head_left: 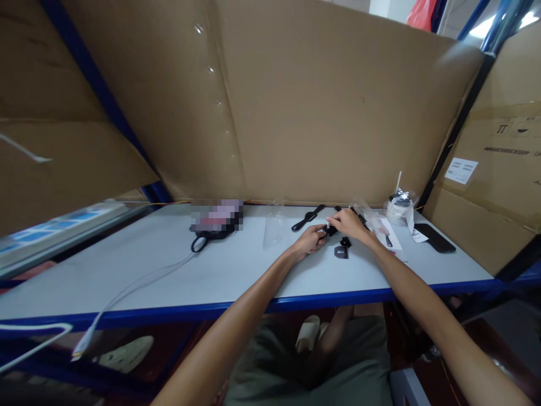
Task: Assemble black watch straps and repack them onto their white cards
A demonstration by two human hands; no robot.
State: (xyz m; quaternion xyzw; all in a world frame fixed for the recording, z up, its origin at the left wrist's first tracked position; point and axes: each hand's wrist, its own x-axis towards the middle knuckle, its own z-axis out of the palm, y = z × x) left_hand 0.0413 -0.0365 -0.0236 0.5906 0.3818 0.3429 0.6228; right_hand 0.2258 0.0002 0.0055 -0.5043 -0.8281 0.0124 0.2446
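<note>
My left hand (310, 241) is closed around a small black part (331, 230), whose exact kind I cannot make out. From the other side, my right hand (350, 222) reaches over with its fingers pinched at the same part, where something small and shiny shows. Just below the hands lie a small black piece (345, 242) and a dark grey flat plate (341, 252). Behind my left hand rests a long black strap-like item (307, 219). More black pieces beyond my right hand are partly covered by it.
A clear plastic bag (274, 228) lies left of the hands. Farther left is a black-edged, blurred-out item (217, 228) with a white cable (147, 274). On the right are a printed sheet (393, 239), a plastic-wrapped white container (397, 211) and a black phone-like slab (435, 238). Cardboard (304, 107) walls the back.
</note>
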